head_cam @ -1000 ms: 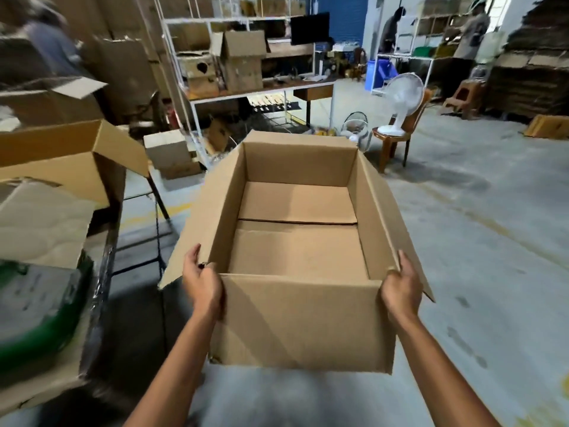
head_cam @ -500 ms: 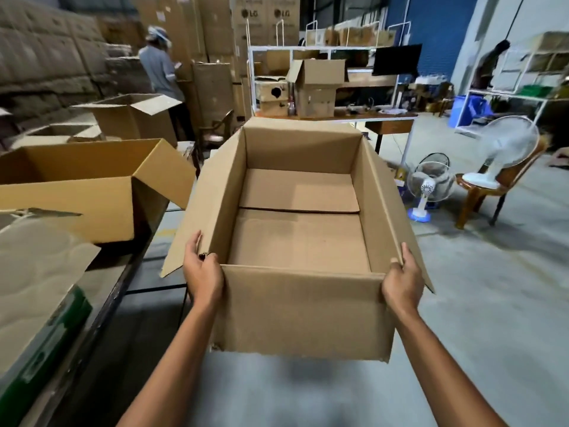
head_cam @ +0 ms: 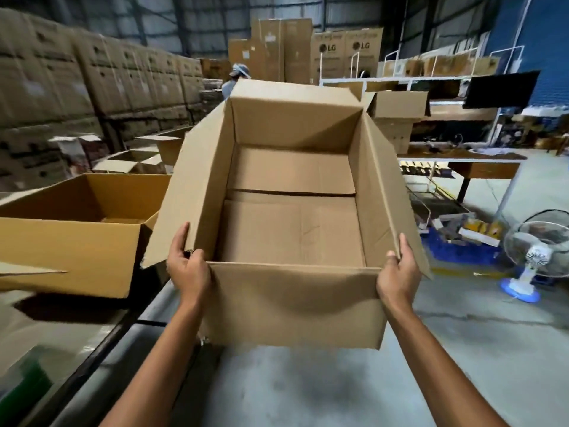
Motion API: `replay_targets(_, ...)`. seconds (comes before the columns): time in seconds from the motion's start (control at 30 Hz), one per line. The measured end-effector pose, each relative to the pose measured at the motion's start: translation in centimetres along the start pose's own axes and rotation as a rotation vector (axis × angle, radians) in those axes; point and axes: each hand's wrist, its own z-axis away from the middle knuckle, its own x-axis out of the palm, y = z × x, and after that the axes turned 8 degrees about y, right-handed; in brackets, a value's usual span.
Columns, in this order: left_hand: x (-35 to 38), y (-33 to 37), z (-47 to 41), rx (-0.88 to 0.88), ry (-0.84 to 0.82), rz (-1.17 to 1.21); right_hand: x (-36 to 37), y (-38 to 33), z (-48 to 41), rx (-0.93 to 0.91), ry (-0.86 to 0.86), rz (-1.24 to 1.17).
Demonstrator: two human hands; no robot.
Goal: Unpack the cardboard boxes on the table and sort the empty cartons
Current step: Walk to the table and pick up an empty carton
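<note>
Compared with half a second earlier, the view has swung further left: the stacked cartons along the left wall now fill that side, the floor fan sits lower at the right edge, and the carried box is raised a little so its far flap covers most of the worker behind. The grip on the box is unchanged.

The left hand [head_cam: 187, 269] is closed on the near left corner of the box [head_cam: 292, 229], fingers laid up the outside of the left flap and thumb hooked over the rim. The right hand [head_cam: 397, 272] is clamped on the near right corner in the same way, thumb on the rim and fingers wrapped round the outside. Both forearms are stretched forward.

The box is held in the air between the hands, over the grey floor, just right of the table [head_cam: 70, 343] edge. It is plain brown, open at the top and empty; the bottom flaps are seen meeting in a seam across the middle, with light creases on the near one. The side flaps are splayed outward and the far flap stands up.

On the table to the left, a second open carton [head_cam: 70, 254] is seen, close beside the held box. A fan [head_cam: 535, 257] stands on the floor at right, beyond a blue crate [head_cam: 462, 251]. Shelving [head_cam: 446, 87] with more cartons lies behind.
</note>
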Motion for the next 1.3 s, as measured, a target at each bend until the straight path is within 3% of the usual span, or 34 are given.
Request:
replay_targets(0.23, 6.3, -0.2, -3.8, 0.05, 0.234, -0.063, 11.3, -1.7, -10.1, -0.085, -0.215, -0.145)
replay_targets(0.47, 7.9, -0.1, -8.3, 0.133, 0.446, -0.145, 22.7, -5.3, -14.2, -0.182, -0.388, -0.258)
replay_targets(1.0, 6.1, -5.1, -25.2, 0.333, 0.879, -0.213, 52.1, -15.9, -10.6, -0.341, -0.779, -0.498)
replay_targets(1.3, 6.7, -6.4, -31.6, 0.249, 1.05, -0.287, 65.3, -20.9, -8.5, -0.418, -1.025, -0.466)
